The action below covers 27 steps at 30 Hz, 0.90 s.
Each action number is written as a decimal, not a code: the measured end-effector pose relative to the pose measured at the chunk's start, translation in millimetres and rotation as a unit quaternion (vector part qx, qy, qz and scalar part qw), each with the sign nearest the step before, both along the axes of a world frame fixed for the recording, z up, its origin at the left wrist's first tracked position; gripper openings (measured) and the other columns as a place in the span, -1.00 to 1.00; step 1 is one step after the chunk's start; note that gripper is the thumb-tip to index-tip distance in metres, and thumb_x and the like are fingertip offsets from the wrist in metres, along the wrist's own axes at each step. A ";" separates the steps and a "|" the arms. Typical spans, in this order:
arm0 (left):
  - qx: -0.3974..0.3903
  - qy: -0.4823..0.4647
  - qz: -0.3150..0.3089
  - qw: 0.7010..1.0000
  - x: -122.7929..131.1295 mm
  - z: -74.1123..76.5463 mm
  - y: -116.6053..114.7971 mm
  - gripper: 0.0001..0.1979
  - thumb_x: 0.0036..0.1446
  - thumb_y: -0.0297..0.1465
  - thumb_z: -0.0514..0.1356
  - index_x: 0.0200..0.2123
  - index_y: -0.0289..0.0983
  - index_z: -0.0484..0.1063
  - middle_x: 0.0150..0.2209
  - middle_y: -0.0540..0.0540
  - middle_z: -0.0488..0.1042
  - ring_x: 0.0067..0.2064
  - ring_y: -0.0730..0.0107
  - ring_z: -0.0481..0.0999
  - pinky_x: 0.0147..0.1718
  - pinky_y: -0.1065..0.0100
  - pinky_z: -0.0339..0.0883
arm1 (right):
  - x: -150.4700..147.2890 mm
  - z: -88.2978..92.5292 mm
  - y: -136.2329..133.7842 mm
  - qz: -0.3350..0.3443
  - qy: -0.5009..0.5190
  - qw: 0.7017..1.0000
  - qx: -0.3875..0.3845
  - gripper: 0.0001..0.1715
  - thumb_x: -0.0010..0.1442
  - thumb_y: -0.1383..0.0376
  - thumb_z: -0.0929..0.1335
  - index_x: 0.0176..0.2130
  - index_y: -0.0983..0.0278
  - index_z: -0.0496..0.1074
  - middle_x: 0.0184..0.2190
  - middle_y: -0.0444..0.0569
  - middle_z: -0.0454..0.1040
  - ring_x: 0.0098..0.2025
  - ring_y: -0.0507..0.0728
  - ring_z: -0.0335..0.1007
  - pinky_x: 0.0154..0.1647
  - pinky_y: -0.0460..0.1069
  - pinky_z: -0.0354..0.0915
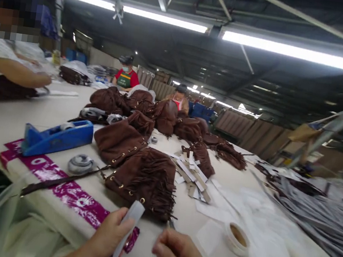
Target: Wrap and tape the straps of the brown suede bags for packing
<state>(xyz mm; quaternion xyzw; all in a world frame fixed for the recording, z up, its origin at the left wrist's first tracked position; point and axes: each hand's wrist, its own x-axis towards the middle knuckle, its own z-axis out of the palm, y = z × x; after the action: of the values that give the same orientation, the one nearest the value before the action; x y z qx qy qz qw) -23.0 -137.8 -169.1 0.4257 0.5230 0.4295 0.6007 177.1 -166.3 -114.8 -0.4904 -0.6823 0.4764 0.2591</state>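
In the lower middle, my left hand (104,237) is closed round a pale grey flat strip (130,226), which points up and away from me. My right hand (181,252) is beside it with the fingers curled in a pinch. A thin dark tip shows near those fingertips, too blurred to name. Just beyond both hands lies a brown fringed bag (149,176) with brass eyelets. Its dark strap (66,180) trails left over a purple printed sheet (76,200). Another brown bag (119,140) touches it from behind.
A blue tape dispenser (59,137) and a grey coil (81,164) are to the left. Cut strips (195,178), a tape roll (237,239) and grey straps (303,209) lie rightward. More brown bags (165,117) fill the back. A co-worker (12,65) is at left, others farther off.
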 end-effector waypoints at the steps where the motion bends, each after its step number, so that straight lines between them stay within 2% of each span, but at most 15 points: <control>1: 0.008 0.008 -0.003 1.000 3.0 -2.9 0.0 -0.64 -0.12 -0.08 0.18 -0.40 -0.23 0.24 -0.66 0.16 0.21 -0.71 0.56 0.13 -0.78 0.52 0.02 | -17.7 3.5 9.9 0.007 0.001 1.000 -0.002 -0.76 0.12 0.21 0.32 -0.50 0.30 0.41 -0.59 -0.16 0.39 -0.49 0.01 0.26 -0.44 -0.13 0.14; 4: 0.041 0.022 -0.013 0.999 5.2 -11.3 0.7 -0.71 -0.08 -0.16 0.15 -0.39 -0.25 0.27 -0.61 0.10 0.30 -0.64 0.49 0.26 -0.71 0.49 0.08 | -50.2 -0.8 36.7 -0.016 -0.051 0.998 0.018 -0.78 0.04 0.30 0.29 -0.59 0.29 0.36 -0.65 -0.18 0.33 -0.53 0.00 0.20 -0.48 -0.12 0.08; 7: 0.075 0.025 -0.025 0.997 0.2 -13.3 -0.1 -0.77 -0.07 -0.22 0.14 -0.40 -0.26 0.28 -0.54 0.04 0.37 -0.52 0.43 0.35 -0.60 0.47 0.17 | -57.3 -16.3 51.4 -0.015 -0.073 0.997 0.015 -0.79 -0.01 0.34 0.29 -0.64 0.28 0.36 -0.67 -0.18 0.35 -0.54 0.01 0.23 -0.50 -0.12 0.08; 11: 0.079 0.017 -0.052 0.995 -6.2 -8.5 -1.9 -0.79 -0.01 -0.23 0.09 -0.37 -0.25 0.27 -0.52 0.06 0.37 -0.48 0.41 0.35 -0.51 0.44 0.21 | -57.6 -29.9 55.1 -0.026 -0.036 0.999 -0.026 -0.82 -0.08 0.37 0.28 -0.66 0.29 0.36 -0.70 -0.19 0.36 -0.59 -0.01 0.23 -0.51 -0.12 0.10; 15: 0.110 0.058 -0.058 0.991 -6.7 -8.6 2.0 -0.71 0.02 -0.14 0.13 -0.40 -0.26 0.28 -0.46 0.03 0.37 -0.37 0.36 0.38 -0.41 0.42 0.24 | -61.1 -31.2 53.6 -0.055 -0.016 0.997 -0.048 -0.78 -0.07 0.31 0.30 -0.68 0.29 0.33 -0.71 -0.17 0.35 -0.61 -0.01 0.22 -0.53 -0.11 0.09; 18: 0.078 0.023 -0.045 0.996 -5.1 -4.8 3.2 -0.57 0.00 0.04 0.10 -0.39 -0.25 0.26 -0.56 0.10 0.27 -0.51 0.45 0.29 -0.55 0.45 0.15 | -60.5 -29.6 51.9 -0.070 0.017 0.995 -0.068 -0.82 -0.05 0.24 0.33 -0.55 0.31 0.39 -0.69 -0.16 0.40 -0.61 0.00 0.26 -0.53 -0.11 0.10; 21: 0.008 -0.045 -0.057 0.997 -4.9 9.8 -1.6 -0.45 -0.10 0.16 0.13 -0.37 -0.23 0.24 -0.64 0.16 0.18 -0.65 0.56 0.09 -0.70 0.50 -0.05 | -57.5 -31.3 49.6 -0.083 0.052 0.992 -0.079 -0.74 -0.10 0.28 0.37 -0.33 0.34 0.43 -0.67 -0.21 0.42 -0.61 0.00 0.27 -0.53 -0.12 0.09; 24: -0.031 -0.086 -0.081 0.993 -5.4 26.3 -8.1 -0.37 -0.18 0.21 0.16 -0.32 -0.23 0.24 -0.64 0.16 0.22 -0.70 0.62 0.02 -0.77 0.54 -0.12 | -58.5 -37.7 47.0 -0.095 0.112 0.987 -0.065 -0.75 -0.14 0.34 0.37 -0.34 0.32 0.39 -0.67 -0.24 0.40 -0.60 0.00 0.28 -0.51 -0.12 0.11; 27: -0.017 -0.079 -0.078 0.994 -4.7 32.8 -10.3 -0.28 -0.18 0.23 0.15 -0.19 -0.27 0.30 -0.67 0.14 0.25 -0.72 0.59 0.07 -0.80 0.55 -0.07 | -65.2 -44.5 44.6 -0.107 0.163 0.980 -0.042 -0.79 -0.08 0.32 0.38 -0.33 0.30 0.37 -0.68 -0.27 0.37 -0.61 0.00 0.27 -0.53 -0.13 0.12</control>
<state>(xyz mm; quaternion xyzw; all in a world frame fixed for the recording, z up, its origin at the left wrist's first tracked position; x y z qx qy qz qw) -27.6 -148.1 -136.2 0.4197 0.4465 0.4043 0.6790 111.8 -121.7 -159.3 -0.4866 -0.5543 0.5473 0.3954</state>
